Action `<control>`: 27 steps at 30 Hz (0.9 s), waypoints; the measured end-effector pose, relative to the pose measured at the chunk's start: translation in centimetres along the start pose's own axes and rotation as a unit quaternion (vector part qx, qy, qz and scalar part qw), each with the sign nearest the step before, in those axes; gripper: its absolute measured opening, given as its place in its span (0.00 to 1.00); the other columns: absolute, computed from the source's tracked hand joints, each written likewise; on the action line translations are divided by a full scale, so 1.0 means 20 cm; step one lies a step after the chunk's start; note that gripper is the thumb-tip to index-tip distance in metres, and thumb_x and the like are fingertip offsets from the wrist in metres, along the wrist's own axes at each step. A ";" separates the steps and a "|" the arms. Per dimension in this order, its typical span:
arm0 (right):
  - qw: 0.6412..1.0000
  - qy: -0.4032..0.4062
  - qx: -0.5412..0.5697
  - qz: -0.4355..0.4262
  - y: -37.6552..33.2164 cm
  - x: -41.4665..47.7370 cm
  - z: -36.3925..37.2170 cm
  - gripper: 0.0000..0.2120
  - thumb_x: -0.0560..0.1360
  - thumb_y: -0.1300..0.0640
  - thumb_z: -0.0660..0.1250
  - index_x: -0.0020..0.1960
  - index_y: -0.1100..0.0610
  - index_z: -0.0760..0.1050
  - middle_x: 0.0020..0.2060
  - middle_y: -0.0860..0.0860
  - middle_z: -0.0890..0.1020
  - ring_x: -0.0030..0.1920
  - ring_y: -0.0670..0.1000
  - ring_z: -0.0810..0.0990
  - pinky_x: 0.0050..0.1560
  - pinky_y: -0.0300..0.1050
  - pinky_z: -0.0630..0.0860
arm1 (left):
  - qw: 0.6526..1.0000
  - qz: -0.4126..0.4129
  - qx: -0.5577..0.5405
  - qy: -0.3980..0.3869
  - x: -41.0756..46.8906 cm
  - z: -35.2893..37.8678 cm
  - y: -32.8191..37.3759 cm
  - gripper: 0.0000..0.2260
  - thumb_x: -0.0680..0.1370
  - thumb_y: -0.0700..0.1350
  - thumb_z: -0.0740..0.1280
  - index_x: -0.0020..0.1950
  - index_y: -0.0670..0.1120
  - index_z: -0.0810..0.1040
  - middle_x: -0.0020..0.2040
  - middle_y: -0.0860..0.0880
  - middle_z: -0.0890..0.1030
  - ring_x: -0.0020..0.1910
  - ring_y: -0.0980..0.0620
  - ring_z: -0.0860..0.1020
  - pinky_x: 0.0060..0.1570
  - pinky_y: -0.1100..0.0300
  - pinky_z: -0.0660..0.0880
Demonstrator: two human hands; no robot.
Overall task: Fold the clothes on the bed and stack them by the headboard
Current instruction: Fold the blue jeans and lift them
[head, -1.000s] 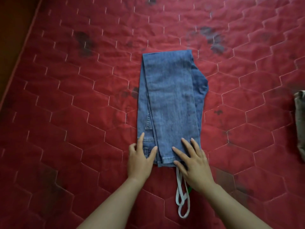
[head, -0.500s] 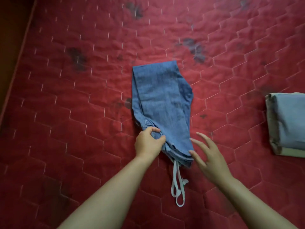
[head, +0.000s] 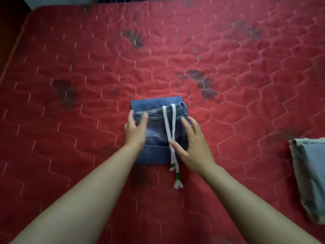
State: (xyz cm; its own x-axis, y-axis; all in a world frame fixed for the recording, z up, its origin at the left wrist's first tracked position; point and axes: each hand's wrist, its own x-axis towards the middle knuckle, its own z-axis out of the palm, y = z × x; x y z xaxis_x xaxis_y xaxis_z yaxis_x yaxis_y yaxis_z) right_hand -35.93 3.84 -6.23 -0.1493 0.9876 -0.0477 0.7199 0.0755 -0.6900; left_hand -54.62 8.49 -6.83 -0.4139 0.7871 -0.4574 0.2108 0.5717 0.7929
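The fingers (head: 131,116) of the left hand (head: 135,132) are held straight and released, laid on the nine o'clock edge of the jeans (head: 154,154). The fingers (head: 192,125) of the right hand (head: 193,148) are spread and released over the three o'clock side; contact cannot be told. The jeans are folded into a compact blue square lying mid-bed. A white drawstring (head: 169,125) is trailed across them toward six o'clock, its green-banded ends on the red quilted bed (head: 79,88). A folded grey-blue garment (head: 314,169) is seen well apart at three o'clock.
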 end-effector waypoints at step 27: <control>0.995 0.082 -0.002 0.058 0.00 -0.46 0.14 0.33 0.72 0.56 0.70 0.70 0.42 0.57 0.56 0.59 0.73 0.50 0.61 0.78 0.38 0.51 0.76 | 0.948 0.224 0.222 0.036 -0.65 -0.12 -0.55 0.28 0.74 0.46 0.70 0.72 0.53 0.64 0.61 0.48 0.69 0.54 0.54 0.73 0.51 0.69 0.68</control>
State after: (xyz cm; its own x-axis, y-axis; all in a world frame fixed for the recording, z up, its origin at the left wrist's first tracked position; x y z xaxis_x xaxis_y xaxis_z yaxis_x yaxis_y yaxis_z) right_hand -36.50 -5.62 -7.78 0.0477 0.9988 -0.0087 0.7293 -0.0407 -0.6830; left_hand -53.71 -8.71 -8.63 -0.2506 0.9653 -0.0739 0.7254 0.2378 0.6459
